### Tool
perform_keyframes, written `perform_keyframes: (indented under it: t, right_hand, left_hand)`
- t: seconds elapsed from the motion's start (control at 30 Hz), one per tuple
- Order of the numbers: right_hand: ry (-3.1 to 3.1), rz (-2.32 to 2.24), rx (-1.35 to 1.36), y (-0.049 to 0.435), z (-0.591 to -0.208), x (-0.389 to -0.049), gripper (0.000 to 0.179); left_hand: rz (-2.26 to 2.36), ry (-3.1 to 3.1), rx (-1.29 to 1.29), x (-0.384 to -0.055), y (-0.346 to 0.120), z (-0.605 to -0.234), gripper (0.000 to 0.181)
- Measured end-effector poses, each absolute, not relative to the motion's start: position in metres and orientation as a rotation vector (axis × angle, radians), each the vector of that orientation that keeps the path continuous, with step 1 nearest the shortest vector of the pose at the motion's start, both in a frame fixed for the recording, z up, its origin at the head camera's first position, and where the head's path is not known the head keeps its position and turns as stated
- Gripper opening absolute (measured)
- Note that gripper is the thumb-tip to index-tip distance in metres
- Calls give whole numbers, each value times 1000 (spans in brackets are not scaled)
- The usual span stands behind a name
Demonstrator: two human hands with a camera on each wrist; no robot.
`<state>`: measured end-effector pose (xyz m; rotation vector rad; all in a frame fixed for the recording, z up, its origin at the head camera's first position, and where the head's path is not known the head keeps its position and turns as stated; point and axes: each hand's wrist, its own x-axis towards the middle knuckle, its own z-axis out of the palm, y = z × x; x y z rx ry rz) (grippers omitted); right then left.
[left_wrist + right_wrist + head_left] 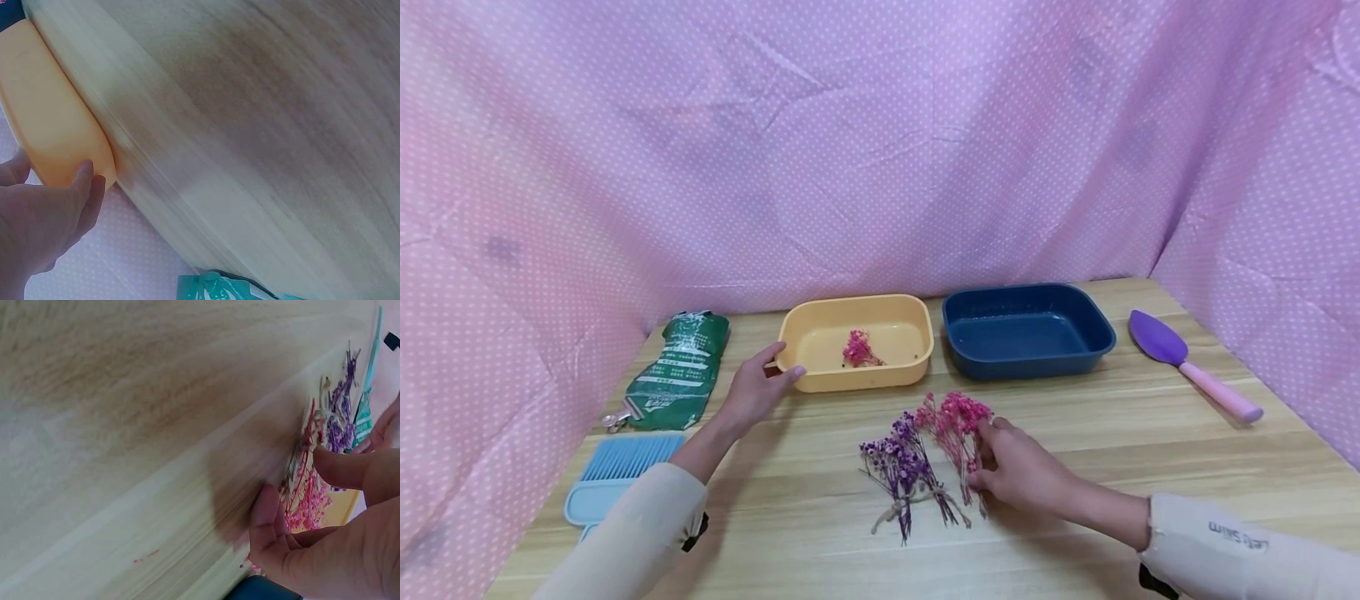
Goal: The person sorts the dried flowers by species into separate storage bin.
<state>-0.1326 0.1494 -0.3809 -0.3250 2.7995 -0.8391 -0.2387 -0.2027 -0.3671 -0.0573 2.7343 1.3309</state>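
Observation:
At the left end of a yellow plastic basin (861, 381), my left hand (756, 392) holds the rim between thumb and fingers. The left wrist view shows those fingers (84, 181) against the basin's outer wall. A small pink flower sprig (859, 348) lies inside the basin. My right hand (1022, 468) has thumb and fingers around the stems of a bunch of pink dried flowers (958, 417), low over the table. Just left of it lies a bunch of purple dried flowers (898, 457) with twine (898, 504) across its stems.
A navy basin (1030, 367) stands right of the yellow one. Farther right lies a purple spatula (1157, 336) with a pink handle. On the left are a green bag (681, 375) with a metal clip (619, 415) and a light blue brush (602, 500). Polka-dot cloth (880, 150) hangs behind.

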Motion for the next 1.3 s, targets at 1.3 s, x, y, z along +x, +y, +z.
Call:
perform_keyframes:
  t: [1.3]
  right_hand:
    - [2686, -1237, -340, 188, -339, -137, 57]
  left_hand:
    - [1315, 2743, -53, -237, -203, -366, 74]
